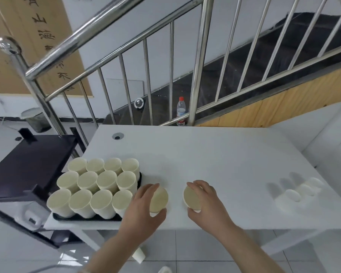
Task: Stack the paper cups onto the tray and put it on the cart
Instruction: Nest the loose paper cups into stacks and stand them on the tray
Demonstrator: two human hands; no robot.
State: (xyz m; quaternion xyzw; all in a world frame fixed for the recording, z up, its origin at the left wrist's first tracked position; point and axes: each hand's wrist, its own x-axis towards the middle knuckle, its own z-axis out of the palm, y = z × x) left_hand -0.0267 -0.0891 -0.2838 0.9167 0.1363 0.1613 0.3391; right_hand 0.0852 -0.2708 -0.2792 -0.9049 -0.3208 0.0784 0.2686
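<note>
white matte counter (215, 158) carries a black flat tray (98, 218) at its left edge, packed with twelve cream paper cups (96, 184), tapered, open mouths up, in three rows of four. just right of the tray, left hand (144, 206) grips one more cream paper cup (159, 199), fingers curled round its rim. right hand (206, 199) grips another cup (192, 198) the same way. far right of the tray lie blurred white cups (299, 192). black cart (28, 164) stands left of the tray.

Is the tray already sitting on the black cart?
No, the tray with its cups rests on the white table, beside the cart.
</note>
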